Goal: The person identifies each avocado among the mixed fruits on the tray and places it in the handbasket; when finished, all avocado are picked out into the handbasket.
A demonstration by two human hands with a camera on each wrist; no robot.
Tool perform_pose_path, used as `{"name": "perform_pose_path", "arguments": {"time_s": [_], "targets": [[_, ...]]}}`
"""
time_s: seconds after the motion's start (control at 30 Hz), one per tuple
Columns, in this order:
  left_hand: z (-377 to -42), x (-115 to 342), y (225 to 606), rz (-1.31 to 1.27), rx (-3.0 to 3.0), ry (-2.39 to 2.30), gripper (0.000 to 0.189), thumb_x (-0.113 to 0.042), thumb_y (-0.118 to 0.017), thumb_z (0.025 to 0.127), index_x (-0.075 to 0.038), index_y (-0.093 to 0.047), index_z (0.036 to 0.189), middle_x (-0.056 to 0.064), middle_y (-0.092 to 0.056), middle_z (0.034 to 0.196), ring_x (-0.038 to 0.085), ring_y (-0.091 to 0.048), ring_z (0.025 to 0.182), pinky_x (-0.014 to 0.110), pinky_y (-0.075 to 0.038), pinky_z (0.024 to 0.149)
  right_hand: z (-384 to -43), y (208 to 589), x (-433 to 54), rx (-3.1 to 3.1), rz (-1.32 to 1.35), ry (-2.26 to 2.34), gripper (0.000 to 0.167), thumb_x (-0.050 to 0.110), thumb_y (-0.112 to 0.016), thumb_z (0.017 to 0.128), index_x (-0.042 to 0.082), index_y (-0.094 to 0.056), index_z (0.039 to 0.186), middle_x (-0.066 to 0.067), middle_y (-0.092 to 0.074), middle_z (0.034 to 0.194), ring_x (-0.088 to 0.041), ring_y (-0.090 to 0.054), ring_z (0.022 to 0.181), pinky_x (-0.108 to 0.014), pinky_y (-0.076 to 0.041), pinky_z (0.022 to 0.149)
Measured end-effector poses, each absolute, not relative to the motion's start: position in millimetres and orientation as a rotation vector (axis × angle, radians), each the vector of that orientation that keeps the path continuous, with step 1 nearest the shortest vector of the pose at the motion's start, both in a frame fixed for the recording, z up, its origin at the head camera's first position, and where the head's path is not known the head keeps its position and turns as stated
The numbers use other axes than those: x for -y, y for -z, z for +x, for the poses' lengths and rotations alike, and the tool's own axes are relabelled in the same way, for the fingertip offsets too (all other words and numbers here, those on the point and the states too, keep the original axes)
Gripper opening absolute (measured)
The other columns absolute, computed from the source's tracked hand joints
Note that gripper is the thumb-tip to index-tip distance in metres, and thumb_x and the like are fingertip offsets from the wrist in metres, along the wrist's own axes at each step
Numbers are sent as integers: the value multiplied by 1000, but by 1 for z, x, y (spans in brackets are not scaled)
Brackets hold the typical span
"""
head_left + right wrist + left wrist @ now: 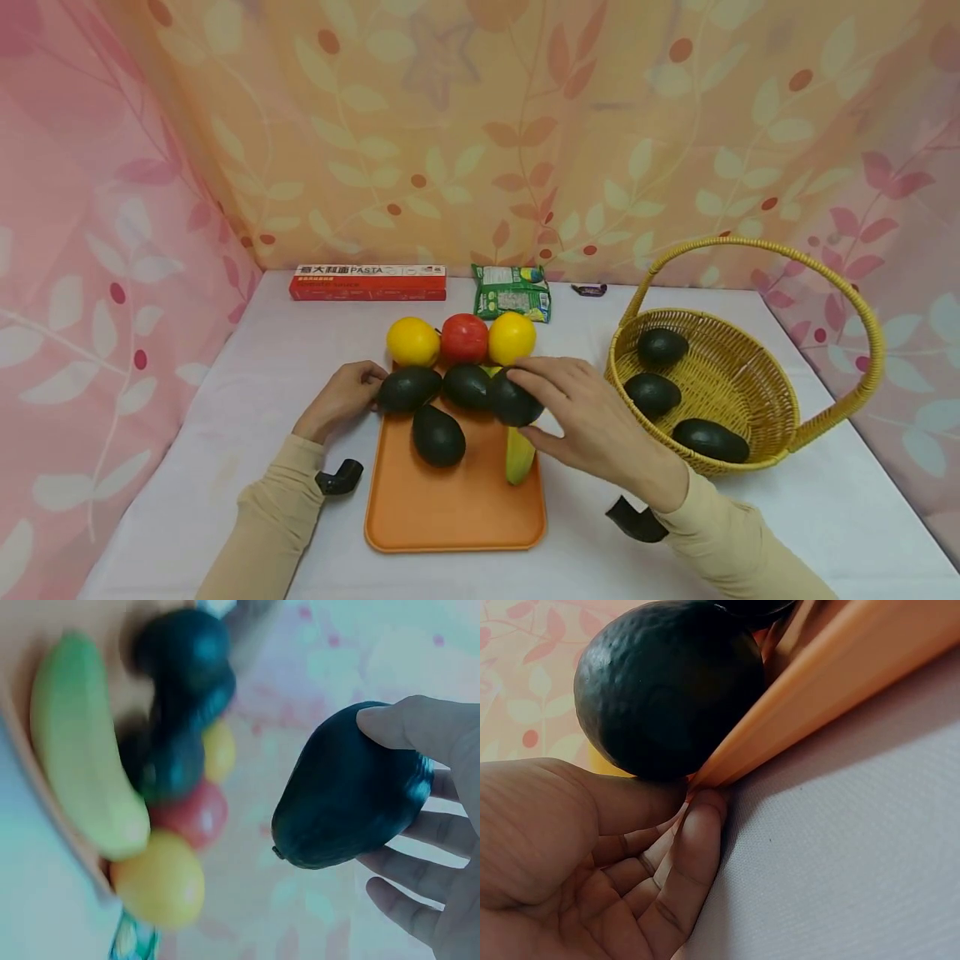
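My right hand (pixel 581 408) holds a dark green avocado (pixel 349 787) between thumb and fingers, above the far right part of the orange tray (pixel 457 521). Below that avocado lies a banana (pixel 519 458), its far end partly hidden. In the left wrist view, my left hand (pixel 615 840) pinches the tray's rim at the far left corner, its thumb beside an avocado (pixel 667 690). Two more avocados lie on the tray, one in the far row (pixel 467 387) and one nearer (pixel 438 436). A red round fruit (pixel 464 339) sits between two yellow ones (pixel 413 342) at the tray's far end.
At the right stands a wicker basket (pixel 757 375) with a tall handle and three avocados inside. Along the back lie a red pasta box (pixel 367 287), green snack packets (pixel 512 296) and a small purple wrapped item (pixel 589 290).
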State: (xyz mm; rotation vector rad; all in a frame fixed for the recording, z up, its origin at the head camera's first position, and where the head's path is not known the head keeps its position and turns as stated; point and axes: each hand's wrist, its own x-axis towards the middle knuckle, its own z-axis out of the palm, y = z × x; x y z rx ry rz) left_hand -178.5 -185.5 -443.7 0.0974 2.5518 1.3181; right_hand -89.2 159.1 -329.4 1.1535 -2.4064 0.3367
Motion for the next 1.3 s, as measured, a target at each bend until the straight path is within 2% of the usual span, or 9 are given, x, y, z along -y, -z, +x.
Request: {"name": "perform_pose_path", "arguments": {"time_s": [0.23,0.37,0.47,0.6,0.83,0.9,0.97,1.07,1.3], "targets": [[-179,185,444,108,-2546,-1316,26,-6,-48,91,6,-63,109,13,-65,88,15,-57,70,26,-47,68,-97,319,-212,2400,813,-495,75,16,-86,68,5,-53,134,-16,-60,130,-33,-59,114,-50,-46,96],[-179,186,446,114,-2544,-1314,26,-5,-48,91,6,-63,109,13,-66,89,15,-58,70,26,-48,68,-98,315,-235,2352,652,-619,73,12,-85,69,4,-54,134,-17,-62,124,-32,-59,109,-27,-43,102],[-180,185,447,109,-2543,-1320,25,-5,-49,91,6,-63,109,13,-66,88,15,-58,70,26,-48,67,-98,313,-249,2307,553,-667,74,7,-86,66,3,-54,133,-18,-63,122,-34,-60,107,-7,-33,102],[-180,185,447,109,-2528,-1329,26,-5,-49,90,7,-62,109,14,-66,89,15,-58,70,25,-49,66,-97,310,-264,2294,411,-668,79,1,-87,62,3,-54,133,-20,-62,123,-37,-59,108,-3,-29,102],[-181,185,449,93,-2532,-1317,27,-5,-49,91,6,-62,111,13,-67,90,16,-58,71,26,-49,68,-97,310,-289,2296,200,-636,72,5,-83,68,4,-54,134,-23,-61,123,-41,-57,108,0,-27,96],[-182,185,449,100,-2538,-1315,27,-6,-49,91,5,-62,111,13,-67,89,16,-58,71,26,-49,68,-98,311,-296,2314,120,-610,70,8,-82,70,4,-54,134,-25,-61,122,-42,-57,107,-14,-39,101],[-182,185,449,101,-2541,-1318,27,-6,-50,90,5,-63,111,13,-67,89,16,-58,71,26,-49,68,-98,312,-303,2340,37,-585,69,10,-82,71,4,-54,134,-26,-60,122,-44,-57,106,-34,-48,99],[-182,185,448,108,-2545,-1311,27,-6,-50,90,5,-62,111,12,-67,89,15,-58,71,26,-48,68,-99,316,-313,2381,-51,-576,67,12,-80,73,1,-53,133,-29,-59,122,-47,-54,107,-63,-43,89],[-181,185,445,102,-2549,-1305,27,-5,-48,90,6,-62,111,12,-66,86,17,-58,70,27,-47,69,-105,331,-333,2620,-153,-519,64,18,-74,80,-5,-48,134,-37,-52,123,-53,-49,109,-68,-39,89]]}}
